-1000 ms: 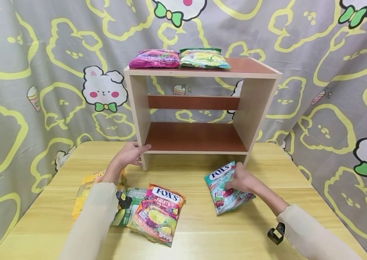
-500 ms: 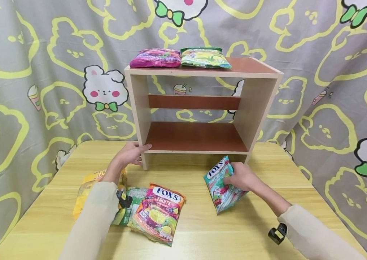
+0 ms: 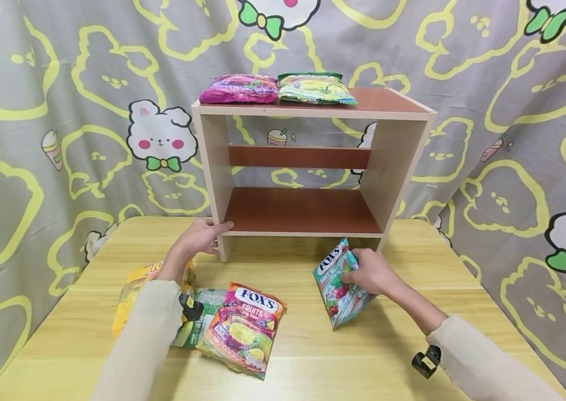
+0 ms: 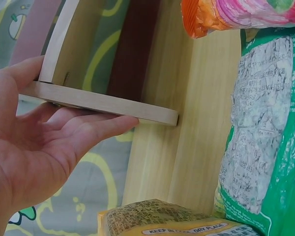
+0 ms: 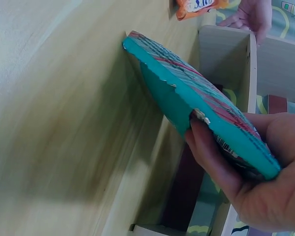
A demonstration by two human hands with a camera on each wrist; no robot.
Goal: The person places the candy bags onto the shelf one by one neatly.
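Note:
My right hand (image 3: 370, 271) holds a teal Fox's candy bag (image 3: 331, 284), tilted, in front of the shelf's lower right side. In the right wrist view, fingers and thumb pinch the bag (image 5: 201, 98) from both sides near one edge. My left hand (image 3: 201, 236) grips the left side panel of a small wooden shelf (image 3: 303, 211), at the height of its lower board. The left wrist view shows the thumb on one side of the panel (image 4: 103, 102) and the fingers along the other.
An orange Fox's fruits bag (image 3: 245, 331) overlaps a green bag (image 3: 202, 317) on the table (image 3: 313, 362). A yellow bag (image 3: 137, 284) lies partly behind the left forearm. Atop the shelf sit a purple bag (image 3: 240, 90) and a green-yellow bag (image 3: 315, 89). A patterned curtain (image 3: 87, 111) hangs behind.
My right hand has lifted the teal bag slightly and tilted it more upright, its top end shifting up and left. The left hand stays on the shelf panel.

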